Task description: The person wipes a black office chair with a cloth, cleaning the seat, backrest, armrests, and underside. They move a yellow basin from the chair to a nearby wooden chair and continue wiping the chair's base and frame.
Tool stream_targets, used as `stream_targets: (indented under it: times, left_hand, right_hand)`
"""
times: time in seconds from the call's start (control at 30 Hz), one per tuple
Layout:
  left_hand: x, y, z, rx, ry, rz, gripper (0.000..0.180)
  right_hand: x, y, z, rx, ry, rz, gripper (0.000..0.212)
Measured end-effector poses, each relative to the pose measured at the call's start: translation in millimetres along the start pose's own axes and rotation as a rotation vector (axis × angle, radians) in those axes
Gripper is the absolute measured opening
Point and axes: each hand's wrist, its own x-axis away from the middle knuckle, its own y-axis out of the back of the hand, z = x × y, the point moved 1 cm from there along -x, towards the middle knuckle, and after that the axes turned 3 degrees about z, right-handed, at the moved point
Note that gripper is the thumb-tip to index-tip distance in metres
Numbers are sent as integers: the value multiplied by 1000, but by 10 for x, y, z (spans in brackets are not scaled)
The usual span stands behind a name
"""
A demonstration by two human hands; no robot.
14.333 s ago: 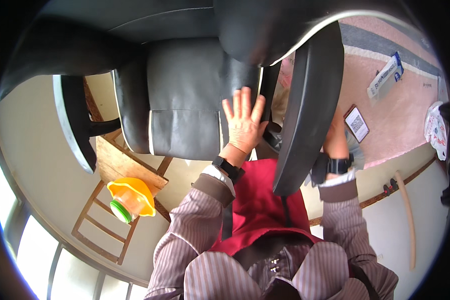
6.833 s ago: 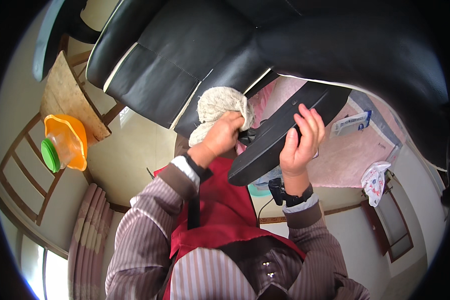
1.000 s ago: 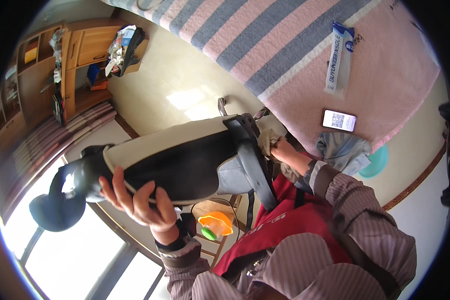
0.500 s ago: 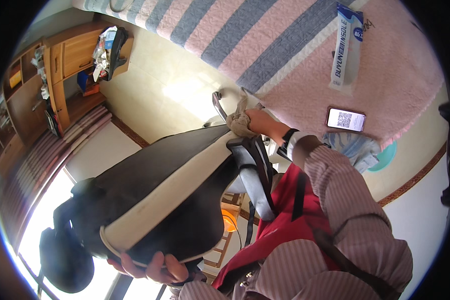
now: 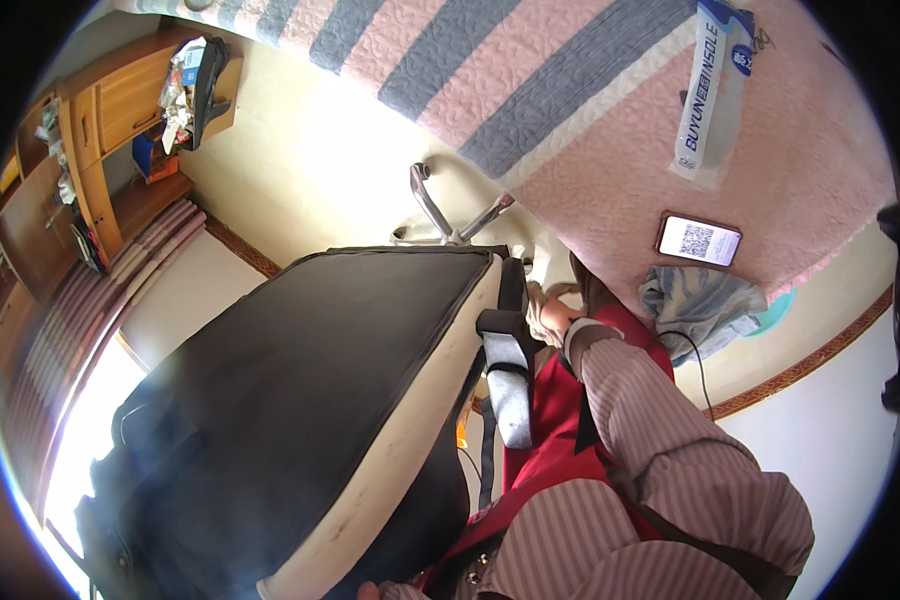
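Note:
A black office chair (image 5: 300, 380) with a cream side band fills the left and middle of the view, its backrest tilted toward the lower left. My right hand (image 5: 560, 314) is behind the chair's armrest (image 5: 508, 385), at the far end of the black panel. Its fingers are closed round a greyish-beige cloth (image 5: 538, 318), partly hidden by the chair. Of my left hand (image 5: 369, 592) only a fingertip shows at the lower edge, beside the cream band; the rest is out of sight.
The chair's metal legs with casters (image 5: 450, 225) stand on the pale floor. To the right is a bed with a striped quilt (image 5: 590, 215), bearing a phone (image 5: 698, 241) and a clear package (image 5: 710, 110). A grey-blue cloth (image 5: 705, 305) hangs by a turquoise basin (image 5: 775, 315). Wooden cabinets (image 5: 120, 115) stand left.
My right hand has moved down with the cloth, from the chair's top corner to behind the armrest. The chair looks larger and turned. My left hand has slipped almost out of view.

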Motion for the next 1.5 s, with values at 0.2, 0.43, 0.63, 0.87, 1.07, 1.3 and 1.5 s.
stream_targets:
  times: [0.2,0.43,0.63,0.87,1.07,1.3,1.5]
  left_hand:
    - [-26,28,-43,-14,-20,-12,14]
    - [43,92,-55,-31,-69,-51,15]
    - [-130,9,-74,-48,-142,-130,16]
    - [-280,-365,-145,-157,-291,-336,11]
    - [-259,-117,-193,15,-225,-98,11]
    - [-303,-22,-240,176,-63,-17,13]
    - [-163,-22,-307,232,216,128,17]
  right_hand:
    - [-141,-193,137,435,-59,524,42]
    - [-385,-2046,449,1668,512,371,24]
    - [1279,-3469,-329,1505,89,823,31]
    - [2890,-4073,-882,1435,802,1627,30]
    - [2265,-3555,-637,1703,1141,1131,31]
    - [2420,-3477,-693,1682,918,958,34]
    - [3456,-4059,-1278,1336,1252,1526,33]
